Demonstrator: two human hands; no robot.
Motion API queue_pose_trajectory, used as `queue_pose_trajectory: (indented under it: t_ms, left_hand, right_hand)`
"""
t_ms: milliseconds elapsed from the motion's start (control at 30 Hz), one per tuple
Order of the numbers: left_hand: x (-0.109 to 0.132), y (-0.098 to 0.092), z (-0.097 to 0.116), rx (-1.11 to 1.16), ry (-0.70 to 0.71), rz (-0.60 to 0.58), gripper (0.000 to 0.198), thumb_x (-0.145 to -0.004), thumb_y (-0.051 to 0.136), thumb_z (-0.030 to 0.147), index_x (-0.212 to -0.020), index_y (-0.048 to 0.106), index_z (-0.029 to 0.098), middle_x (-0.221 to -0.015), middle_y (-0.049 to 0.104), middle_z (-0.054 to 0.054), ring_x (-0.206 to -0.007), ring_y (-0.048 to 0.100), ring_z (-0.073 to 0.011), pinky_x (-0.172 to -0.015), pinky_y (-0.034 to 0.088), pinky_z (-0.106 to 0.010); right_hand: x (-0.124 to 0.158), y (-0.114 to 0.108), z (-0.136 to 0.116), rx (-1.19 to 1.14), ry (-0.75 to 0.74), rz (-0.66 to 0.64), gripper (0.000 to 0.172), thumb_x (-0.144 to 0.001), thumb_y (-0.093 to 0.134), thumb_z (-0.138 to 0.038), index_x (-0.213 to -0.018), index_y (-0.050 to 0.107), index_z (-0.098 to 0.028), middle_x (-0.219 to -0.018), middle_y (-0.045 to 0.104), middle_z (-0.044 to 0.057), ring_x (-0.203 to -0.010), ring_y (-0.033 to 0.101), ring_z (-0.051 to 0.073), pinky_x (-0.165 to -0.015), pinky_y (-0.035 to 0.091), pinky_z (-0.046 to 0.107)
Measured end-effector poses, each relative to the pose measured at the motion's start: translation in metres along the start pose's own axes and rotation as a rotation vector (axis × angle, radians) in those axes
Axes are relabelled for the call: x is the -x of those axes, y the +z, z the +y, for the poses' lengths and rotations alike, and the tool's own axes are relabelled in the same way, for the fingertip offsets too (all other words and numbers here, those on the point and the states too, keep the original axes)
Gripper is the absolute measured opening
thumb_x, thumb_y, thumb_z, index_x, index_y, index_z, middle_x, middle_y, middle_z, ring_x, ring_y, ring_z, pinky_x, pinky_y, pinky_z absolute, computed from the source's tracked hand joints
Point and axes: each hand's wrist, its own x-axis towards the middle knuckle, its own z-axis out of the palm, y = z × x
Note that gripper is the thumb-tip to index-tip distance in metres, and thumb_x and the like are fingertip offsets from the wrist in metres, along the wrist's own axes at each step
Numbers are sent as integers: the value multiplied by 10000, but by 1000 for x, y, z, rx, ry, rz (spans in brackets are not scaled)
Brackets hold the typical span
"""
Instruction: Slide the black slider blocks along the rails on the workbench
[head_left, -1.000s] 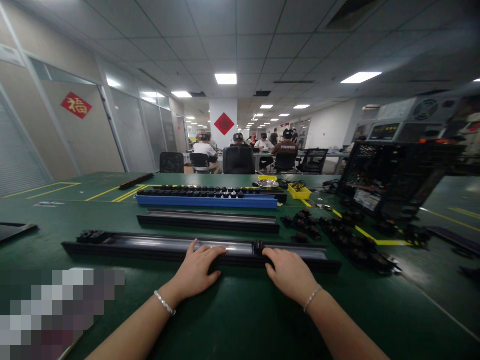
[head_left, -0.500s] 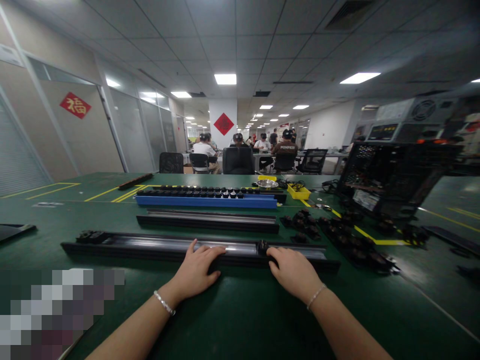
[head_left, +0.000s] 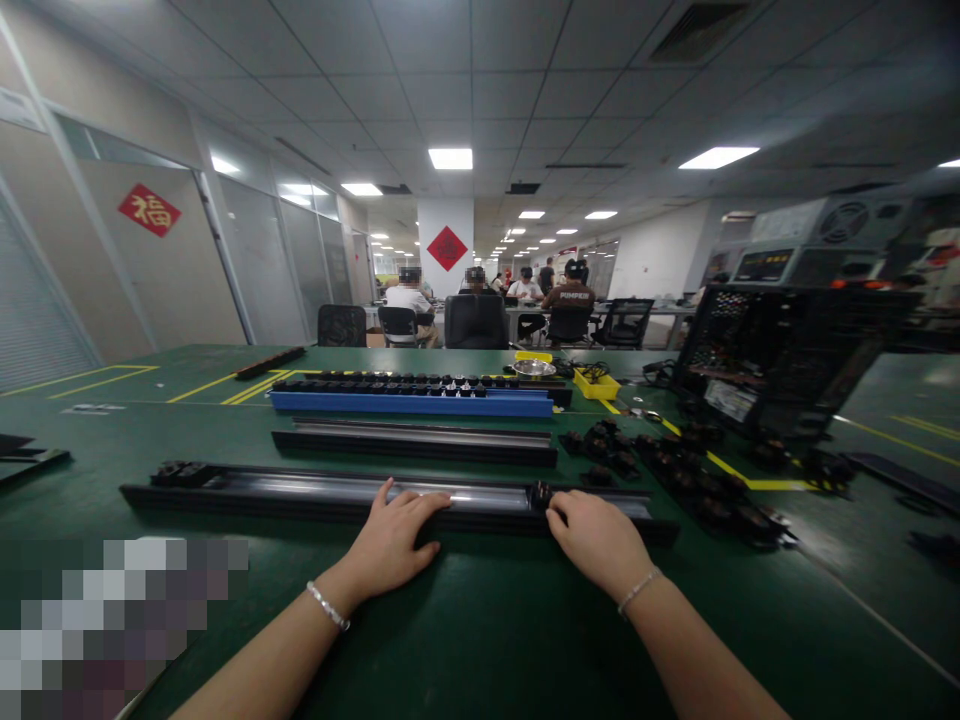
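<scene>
Left hand: the left hand lies flat and wide on the near edge of the near rail. It holds nothing.
Right hand: the right hand has bent fingers, with the tips on the small black block. I cannot tell if it grips or only pushes.
Where the block is: in the groove of the near rail, right of the middle, just past the right hand.
Done, I think: one block sits in the near rail. The blue rail, far back, has a full row of them.
Left, I think: the middle rail looks bare, and a heap of loose black blocks lies on the right of the counter.
Count: three long rails, two hands, one yellow tray, one metal bowl. The loose blocks are too many to count.
</scene>
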Motion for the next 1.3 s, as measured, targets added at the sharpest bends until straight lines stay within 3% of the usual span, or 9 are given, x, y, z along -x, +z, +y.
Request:
queue_pose_trajectory:
  t_ms: [233, 500, 633, 900, 1300]
  left_hand:
    - [-1, 0, 0, -11, -2, -5, 545, -745, 574, 290, -1263, 412, 342, -1312, 533, 3, -1182, 482, -237, -1085, 29, -603]
    - [0, 1, 0, -3, -3, 6, 553, -740, 576, 274, -1264, 411, 337, -1310, 535, 0, -1179, 479, -230, -1085, 25, -596]
    - [0, 0, 0, -6, -2, 4, 553, -738, 578, 281, -1263, 412, 337, -1301, 541, -2, -1174, 483, -233, -1085, 28, -595]
    - [0, 0, 0, -1, -3, 3, 558, -740, 576, 287, -1270, 409, 338, -1304, 538, -5, -1165, 487, -230, -1087, 23, -586]
    - [0, 0, 0, -13, 0, -5, 555, -745, 571, 295, -1272, 406, 343, -1305, 538, -3, -1148, 503, -234, -1084, 44, -594]
  right_hand:
    - [-6, 2, 0, -51, 192, 41, 477, -876, 341, -488, -719, 674, -184, -836, 671, 93, -809, 616, 201, -675, 413, 291]
    - [-10, 9, 0, -90, 315, 134, 377, -836, 409, -503, -822, 600, -179, -873, 636, 80, -828, 609, 201, -642, 410, 277]
    - [-10, 9, 0, -117, 307, 126, 376, -840, 397, -482, -921, 612, -185, -954, 643, 90, -867, 609, 206, -680, 422, 287]
    - [-10, 5, 2, -76, 314, 73, 440, -846, 353, -483, -803, 662, -173, -835, 679, 114, -831, 630, 228, -681, 440, 308]
    - [-9, -2, 11, 2, 353, 48, 461, -837, 356, -474, -775, 683, -154, -808, 683, 148, -812, 639, 258, -667, 447, 340]
